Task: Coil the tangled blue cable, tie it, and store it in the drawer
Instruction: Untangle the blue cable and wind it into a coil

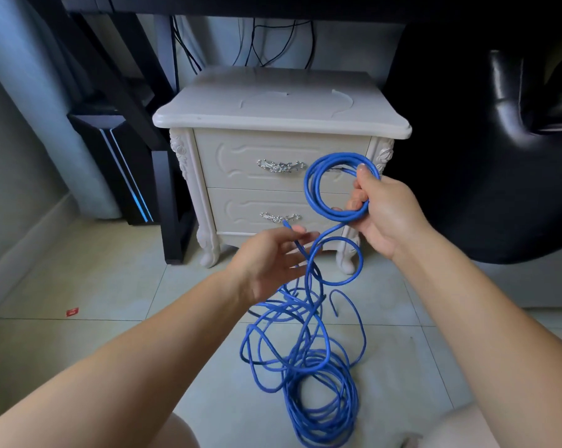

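I am in the coiling step. My right grip [379,215] is clamped around a few finished loops of the thin blue round cable [310,189], holding them up in front of the white carved wooden nightstand [273,101]. My left grip [270,263] is apart, its fingers relaxed beside the loose strand. Most of the cable is lying tangled on the floor before the nightstand. Next, I think, I am needing to draw slack free and lay another loop.
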`<state>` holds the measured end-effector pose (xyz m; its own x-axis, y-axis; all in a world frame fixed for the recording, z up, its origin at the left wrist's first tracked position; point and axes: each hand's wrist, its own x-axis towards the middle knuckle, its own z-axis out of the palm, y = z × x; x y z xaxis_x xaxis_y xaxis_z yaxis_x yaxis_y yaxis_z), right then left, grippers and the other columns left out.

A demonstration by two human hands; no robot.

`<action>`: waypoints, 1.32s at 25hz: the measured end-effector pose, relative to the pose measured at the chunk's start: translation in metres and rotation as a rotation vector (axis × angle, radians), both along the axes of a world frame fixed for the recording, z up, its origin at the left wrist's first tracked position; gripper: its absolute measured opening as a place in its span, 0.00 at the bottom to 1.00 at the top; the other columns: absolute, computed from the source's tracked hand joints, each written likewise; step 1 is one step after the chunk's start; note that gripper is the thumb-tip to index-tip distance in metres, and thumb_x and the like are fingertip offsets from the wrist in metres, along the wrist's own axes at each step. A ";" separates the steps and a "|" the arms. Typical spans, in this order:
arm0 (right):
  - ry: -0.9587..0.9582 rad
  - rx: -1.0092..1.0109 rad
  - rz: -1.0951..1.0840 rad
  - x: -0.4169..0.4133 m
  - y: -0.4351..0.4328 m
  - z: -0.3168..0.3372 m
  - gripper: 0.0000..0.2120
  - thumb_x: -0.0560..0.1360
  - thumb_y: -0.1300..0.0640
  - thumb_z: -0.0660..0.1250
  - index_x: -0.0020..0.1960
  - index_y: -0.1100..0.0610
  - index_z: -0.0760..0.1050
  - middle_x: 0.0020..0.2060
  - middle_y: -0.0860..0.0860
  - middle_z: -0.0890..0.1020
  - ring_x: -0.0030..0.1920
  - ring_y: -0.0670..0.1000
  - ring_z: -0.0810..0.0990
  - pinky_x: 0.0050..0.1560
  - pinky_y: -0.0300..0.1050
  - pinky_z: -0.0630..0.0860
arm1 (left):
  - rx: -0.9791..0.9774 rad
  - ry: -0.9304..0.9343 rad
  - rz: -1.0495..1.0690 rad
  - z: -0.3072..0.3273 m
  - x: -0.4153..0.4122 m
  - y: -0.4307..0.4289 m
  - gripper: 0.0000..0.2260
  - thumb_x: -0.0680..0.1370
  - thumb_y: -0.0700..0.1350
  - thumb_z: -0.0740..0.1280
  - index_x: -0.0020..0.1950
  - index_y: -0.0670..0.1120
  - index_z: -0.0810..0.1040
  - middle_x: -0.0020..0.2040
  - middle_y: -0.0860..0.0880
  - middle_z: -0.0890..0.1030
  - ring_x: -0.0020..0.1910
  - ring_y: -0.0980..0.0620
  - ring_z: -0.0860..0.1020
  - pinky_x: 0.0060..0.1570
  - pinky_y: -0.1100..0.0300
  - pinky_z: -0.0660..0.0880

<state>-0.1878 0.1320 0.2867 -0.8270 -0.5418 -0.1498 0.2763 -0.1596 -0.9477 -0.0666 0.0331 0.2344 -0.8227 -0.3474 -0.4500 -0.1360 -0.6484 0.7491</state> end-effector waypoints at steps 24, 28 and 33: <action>0.189 0.374 0.669 0.010 -0.009 -0.048 0.14 0.76 0.65 0.66 0.62 0.59 0.74 0.49 0.57 0.81 0.47 0.57 0.84 0.54 0.61 0.79 | -1.228 -0.252 -0.171 0.020 -0.002 -0.027 0.13 0.82 0.52 0.62 0.53 0.46 0.82 0.32 0.50 0.73 0.28 0.52 0.70 0.35 0.53 0.78; 0.033 0.269 0.384 -0.006 0.001 -0.032 0.06 0.82 0.66 0.57 0.51 0.61 0.73 0.46 0.63 0.82 0.40 0.58 0.86 0.41 0.54 0.84 | -1.158 -0.216 -0.006 0.028 0.007 -0.044 0.12 0.81 0.51 0.63 0.54 0.46 0.82 0.31 0.51 0.71 0.27 0.50 0.69 0.28 0.59 0.73; 0.152 0.256 0.374 -0.008 -0.001 -0.034 0.13 0.76 0.59 0.68 0.59 0.53 0.74 0.59 0.54 0.81 0.62 0.53 0.79 0.61 0.50 0.75 | -1.228 -0.089 0.011 0.035 0.017 -0.041 0.08 0.82 0.51 0.62 0.52 0.51 0.81 0.23 0.58 0.71 0.22 0.55 0.66 0.26 0.65 0.67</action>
<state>-0.1954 0.1308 0.2525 -0.6055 -0.7676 -0.2102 0.1259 0.1684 -0.9776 -0.0500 -0.0079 0.2695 -0.8002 -0.5864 0.1259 -0.2164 0.4780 0.8513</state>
